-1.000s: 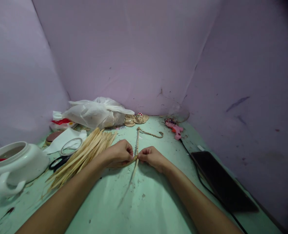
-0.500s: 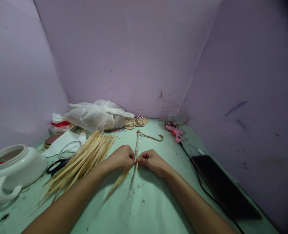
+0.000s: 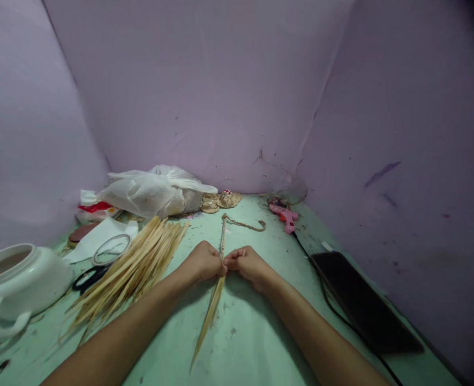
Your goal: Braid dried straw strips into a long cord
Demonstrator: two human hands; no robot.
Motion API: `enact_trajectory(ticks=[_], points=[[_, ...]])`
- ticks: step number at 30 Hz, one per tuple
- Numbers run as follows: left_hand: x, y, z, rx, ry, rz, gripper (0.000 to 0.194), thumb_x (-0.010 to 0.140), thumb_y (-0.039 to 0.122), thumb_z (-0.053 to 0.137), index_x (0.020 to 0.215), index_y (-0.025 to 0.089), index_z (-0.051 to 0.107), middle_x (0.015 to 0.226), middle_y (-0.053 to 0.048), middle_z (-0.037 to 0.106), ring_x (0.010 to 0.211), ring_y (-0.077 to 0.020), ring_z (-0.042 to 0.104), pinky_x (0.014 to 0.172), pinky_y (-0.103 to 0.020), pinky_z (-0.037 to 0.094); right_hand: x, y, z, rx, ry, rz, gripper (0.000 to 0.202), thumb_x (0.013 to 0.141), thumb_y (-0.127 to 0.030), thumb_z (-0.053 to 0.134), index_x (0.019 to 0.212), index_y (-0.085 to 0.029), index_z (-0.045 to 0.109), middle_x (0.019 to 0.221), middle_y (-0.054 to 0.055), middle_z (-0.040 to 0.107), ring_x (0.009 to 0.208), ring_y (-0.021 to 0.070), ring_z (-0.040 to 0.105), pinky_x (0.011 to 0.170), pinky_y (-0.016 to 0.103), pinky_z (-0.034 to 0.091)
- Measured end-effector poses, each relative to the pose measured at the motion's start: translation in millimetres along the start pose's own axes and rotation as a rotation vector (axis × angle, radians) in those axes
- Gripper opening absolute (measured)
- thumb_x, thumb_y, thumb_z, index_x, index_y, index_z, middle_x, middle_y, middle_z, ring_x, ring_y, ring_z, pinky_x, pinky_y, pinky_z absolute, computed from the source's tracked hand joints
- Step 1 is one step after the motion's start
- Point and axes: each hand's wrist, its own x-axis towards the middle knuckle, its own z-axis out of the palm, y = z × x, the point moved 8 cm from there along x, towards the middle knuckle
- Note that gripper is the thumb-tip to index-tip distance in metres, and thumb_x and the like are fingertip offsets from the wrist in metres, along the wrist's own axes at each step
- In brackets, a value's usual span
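Observation:
A thin braid of dried straw-like strips point(image 3: 223, 236) runs away from my hands across the green table, then bends to the right and ends in a small hook. My left hand point(image 3: 208, 261) pinches the near end of the braid. From the other side my right hand point(image 3: 245, 264) closes on the same spot, its fingertips touching the left ones. Loose unbraided strips point(image 3: 210, 316) hang from under the fingers toward me and narrow to a point. Exactly which strip each hand grips is hidden by the fingers.
On the left lie a pile of dried strips point(image 3: 140, 268), black scissors point(image 3: 88, 279), a tape ring point(image 3: 112, 249) and a white pot point(image 3: 47, 279). Behind are a plastic bag point(image 3: 152, 193) and woven pieces point(image 3: 228, 200). To the right, a pink glue gun point(image 3: 285, 216) and a dark flat slab point(image 3: 365, 303).
The loose strips, spread apart before, now hang together in one bundle under my fingers. My hands have drawn closer together. The whole view has shifted slightly.

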Motion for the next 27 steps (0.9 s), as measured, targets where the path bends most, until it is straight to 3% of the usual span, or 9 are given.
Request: enact_trajectory(ticks=[6, 10, 14, 19, 22, 27], points=[[4, -3, -7.3, 0.266, 0.115, 0.062, 0.023, 0.045, 0.033, 0.064, 0.051, 0.014, 0.052, 0.041, 0.004, 0.038, 0.044, -0.0082, 0.037, 0.041, -0.02, 0.021, -6, -4, 1, 0.037, 0.012, 0.047, 0.009, 0.058, -0.012, 0.053, 0.052, -0.01, 0.059, 0.034, -0.005, 0.041, 0.033, 0.0026, 0.024, 0.037, 0.02, 0.016], [2, 1, -10.3, 0.167, 0.201, 0.062, 0.039, 0.041, 0.028, 0.067, 0.074, 0.015, 0.051, 0.046, 0.006, 0.042, 0.043, -0.0089, 0.04, 0.039, -0.019, 0.024, -4, -3, 0, 0.06, 0.025, 0.027, 0.006, 0.056, -0.012, 0.054, 0.051, -0.009, 0.058, 0.037, -0.003, 0.045, 0.034, 0.003, 0.028, 0.038, 0.02, 0.018], [-2, -4, 12.5, -0.205, 0.028, -0.096, 0.046, 0.053, 0.012, 0.054, 0.097, 0.015, 0.04, 0.038, 0.008, 0.041, 0.031, -0.0095, 0.038, 0.034, -0.018, 0.027, -3, -2, -2, 0.064, 0.036, 0.027, 0.006, 0.056, -0.013, 0.054, 0.053, -0.01, 0.058, 0.035, -0.005, 0.042, 0.032, 0.0024, 0.024, 0.037, 0.02, 0.014], [-8, 5, 26.2, -0.543, -0.268, -0.072, 0.027, 0.051, 0.005, 0.052, 0.075, 0.014, 0.045, 0.047, 0.003, 0.051, 0.04, -0.01, 0.05, 0.038, -0.02, 0.039, -4, -3, 0, 0.129, 0.027, 0.024, 0.008, 0.056, -0.014, 0.056, 0.048, -0.012, 0.055, 0.036, -0.004, 0.044, 0.036, 0.0045, 0.033, 0.04, 0.019, 0.024], [-8, 5, 20.0, -0.524, -0.375, -0.032, 0.016, 0.051, 0.009, 0.054, 0.066, 0.012, 0.048, 0.047, 0.002, 0.049, 0.039, -0.0091, 0.05, 0.037, -0.02, 0.039, -5, -5, 3, 0.125, -0.014, 0.002, 0.012, 0.058, -0.018, 0.056, 0.047, -0.013, 0.054, 0.038, -0.004, 0.046, 0.038, 0.0051, 0.034, 0.041, 0.019, 0.025], [-5, 3, 12.0, -0.386, -0.363, 0.019, 0.006, 0.053, 0.013, 0.047, 0.058, 0.011, 0.05, 0.041, 0.003, 0.043, 0.032, -0.0082, 0.044, 0.031, -0.018, 0.032, -5, -3, 0, 0.024, -0.011, -0.054, 0.016, 0.058, -0.021, 0.056, 0.045, -0.012, 0.053, 0.037, -0.004, 0.042, 0.038, 0.0042, 0.027, 0.041, 0.021, 0.018]])
